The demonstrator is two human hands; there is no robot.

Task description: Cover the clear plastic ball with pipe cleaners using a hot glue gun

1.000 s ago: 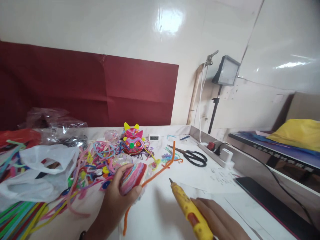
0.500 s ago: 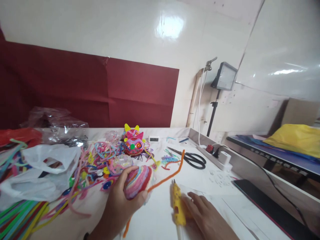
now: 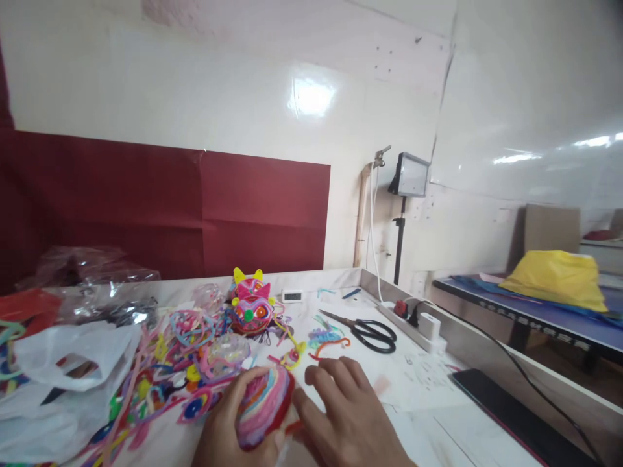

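Observation:
My left hand [image 3: 228,421] is wrapped round a ball [image 3: 267,405] covered with rows of fuzzy pipe cleaner in pink, red, white, blue and purple. Against the ball's right side, my right hand [image 3: 345,415] has its fingers bent. A short stretch of orange pipe cleaner [image 3: 293,427] shows at its thumb and fingertips, pinched there; most of it is hidden. Behind the hands stand finished-looking decorated balls [image 3: 252,314] with eyes and yellow ears.
Black-handled scissors [image 3: 372,334] lie behind my right hand. Tangled pipe cleaners and trimmings [image 3: 185,350] and a white plastic bag [image 3: 78,357] cover the left. A power strip [image 3: 413,327] runs along the right edge, near a black flat object [image 3: 511,408].
My right hand has left the yellow glue gun, which is out of sight now, and moved left to the ball and the orange pipe cleaner. The view has tilted up.

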